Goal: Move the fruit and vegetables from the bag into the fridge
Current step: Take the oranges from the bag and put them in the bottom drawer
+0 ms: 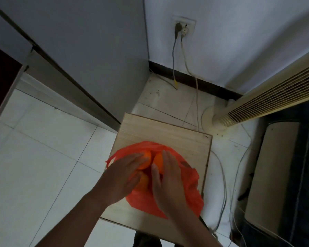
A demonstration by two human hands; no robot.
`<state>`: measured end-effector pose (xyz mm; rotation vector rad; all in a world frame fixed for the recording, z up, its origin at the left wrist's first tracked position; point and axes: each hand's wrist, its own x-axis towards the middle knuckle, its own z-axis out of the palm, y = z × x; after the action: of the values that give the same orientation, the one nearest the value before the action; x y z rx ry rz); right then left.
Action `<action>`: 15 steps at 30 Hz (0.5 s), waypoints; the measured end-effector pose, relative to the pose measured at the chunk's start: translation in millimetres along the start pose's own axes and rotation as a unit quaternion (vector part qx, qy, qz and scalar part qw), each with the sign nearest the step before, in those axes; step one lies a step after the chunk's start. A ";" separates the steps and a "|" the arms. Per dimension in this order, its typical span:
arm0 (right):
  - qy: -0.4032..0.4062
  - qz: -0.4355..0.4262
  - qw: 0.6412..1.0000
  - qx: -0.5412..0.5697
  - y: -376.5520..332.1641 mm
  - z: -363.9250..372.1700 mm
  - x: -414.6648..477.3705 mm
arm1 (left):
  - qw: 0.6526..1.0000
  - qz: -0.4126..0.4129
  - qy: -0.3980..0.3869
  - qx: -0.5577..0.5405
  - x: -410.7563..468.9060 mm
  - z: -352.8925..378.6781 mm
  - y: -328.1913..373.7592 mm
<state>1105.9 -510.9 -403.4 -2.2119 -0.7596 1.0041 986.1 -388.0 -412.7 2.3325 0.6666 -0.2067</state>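
Observation:
A red plastic bag (191,184) lies open on a small wooden table (161,132). Three oranges show inside it: one (146,158) at the upper left, one (158,162) at the upper right, and a third (144,181) lower down. My left hand (125,175) lies over the left orange and the lower one, fingers spread and curved around them. My right hand (168,180) rests on the right orange with its fingers stretched over the fruit. Whether either hand has a firm grip is unclear. The grey fridge (96,56) stands closed at the upper left.
White tiled floor (43,148) spreads to the left. A wall socket (184,26) with two plugs hangs above, its cables trailing down to the floor. A beige tower fan (268,98) leans at the right, beside a beige appliance (273,175). A cable runs by the table's right edge.

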 end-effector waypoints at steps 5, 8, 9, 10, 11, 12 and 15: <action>-0.088 -0.091 0.984 -0.121 72.7 -15.3 27.0 | 0.996 -0.048 -0.059 0.056 33.2 18.9 -13.2; -0.136 -0.146 0.966 -0.162 78.8 -25.4 57.4 | 0.991 -0.129 -0.036 -0.021 29.6 30.5 -23.9; -0.147 -0.163 0.959 -0.180 76.8 -27.5 67.7 | 0.987 -0.150 -0.020 -0.055 23.6 35.1 -25.1; -0.159 -0.185 0.949 -0.198 73.5 -29.2 76.5 | 0.982 -0.168 -0.006 -0.088 16.6 40.1 -25.5; -0.172 -0.209 0.939 -0.213 71.1 -30.2 83.7 | 0.975 -0.187 0.003 -0.117 8.2 45.9 -25.6; -0.186 -0.227 0.929 -0.225 69.3 -31.6 88.0 | 0.969 -0.205 0.009 -0.140 0.4 50.1 -23.4; -0.195 -0.245 0.921 -0.233 69.8 -36.5 89.3 | 0.960 -0.224 0.018 -0.165 -13.8 57.5 -19.4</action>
<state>1202.0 -505.1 -473.7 -2.0237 -1.7926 1.0872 966.3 -419.5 -462.6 1.8477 1.1523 -0.2362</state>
